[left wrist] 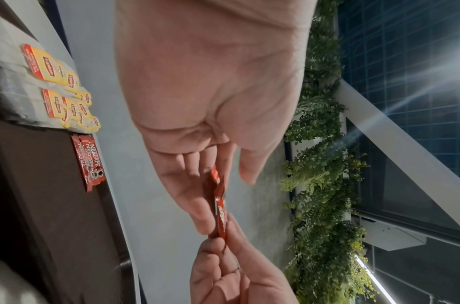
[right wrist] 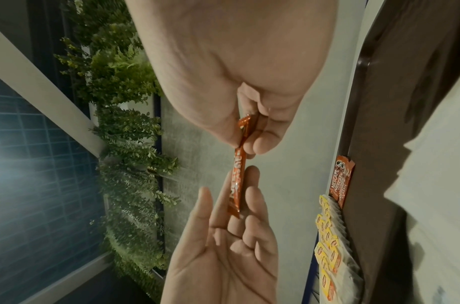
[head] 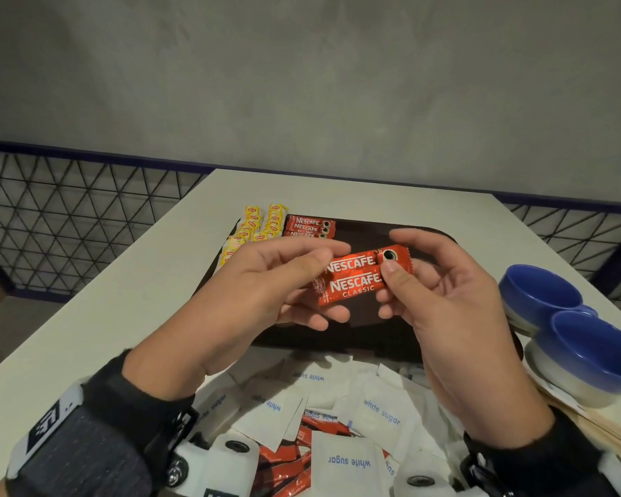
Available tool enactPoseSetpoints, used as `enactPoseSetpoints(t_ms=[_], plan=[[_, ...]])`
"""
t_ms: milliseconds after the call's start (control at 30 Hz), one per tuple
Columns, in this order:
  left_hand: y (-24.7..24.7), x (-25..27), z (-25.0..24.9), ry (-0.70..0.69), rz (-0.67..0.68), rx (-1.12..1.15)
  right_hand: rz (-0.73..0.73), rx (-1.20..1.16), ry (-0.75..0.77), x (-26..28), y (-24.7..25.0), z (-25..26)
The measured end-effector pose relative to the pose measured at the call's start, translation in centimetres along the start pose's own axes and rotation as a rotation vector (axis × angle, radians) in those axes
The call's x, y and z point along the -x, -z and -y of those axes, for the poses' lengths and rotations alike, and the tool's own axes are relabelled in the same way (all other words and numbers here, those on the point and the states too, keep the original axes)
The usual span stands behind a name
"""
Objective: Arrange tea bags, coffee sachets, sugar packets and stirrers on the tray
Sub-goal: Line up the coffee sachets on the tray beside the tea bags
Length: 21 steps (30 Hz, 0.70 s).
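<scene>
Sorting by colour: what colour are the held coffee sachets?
Red with white lettering; the sachets show best in the head view.

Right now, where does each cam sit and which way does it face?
Head: on the head, looking forward and down at the dark brown tray; both hands and wrist straps show.
Left wrist: looks along the left hand to its fingers.
Right wrist: looks along the right hand, the left one opposite.
All three share the red Nescafe coffee sachets held between both hands, and the yellow Lipton tea bags on the tray.

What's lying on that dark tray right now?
On the tray: yellow tea bags at its far left corner, with red coffee sachets beside them. The hands and their held sachets hide part of its middle.
</scene>
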<state>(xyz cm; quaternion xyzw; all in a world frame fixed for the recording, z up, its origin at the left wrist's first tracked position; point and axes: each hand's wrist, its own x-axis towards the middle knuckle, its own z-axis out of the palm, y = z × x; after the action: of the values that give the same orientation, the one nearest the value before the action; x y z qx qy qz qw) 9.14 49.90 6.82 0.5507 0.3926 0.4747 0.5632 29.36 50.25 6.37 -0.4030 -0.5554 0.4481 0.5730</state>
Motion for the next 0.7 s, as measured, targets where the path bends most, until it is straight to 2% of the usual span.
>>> enactPoseSetpoints(t_ms=[133, 700], plan=[[0.01, -0.1, 0.37, -0.035, -0.019, -0.029, 0.007, 0.017, 0.003, 0.06, -0.02, 0.0], [0.29, -0.11, 0.3, -0.018, -0.059, -0.085, 0.035, 0.076, -0.008, 0.06, 0.01, 0.0]])
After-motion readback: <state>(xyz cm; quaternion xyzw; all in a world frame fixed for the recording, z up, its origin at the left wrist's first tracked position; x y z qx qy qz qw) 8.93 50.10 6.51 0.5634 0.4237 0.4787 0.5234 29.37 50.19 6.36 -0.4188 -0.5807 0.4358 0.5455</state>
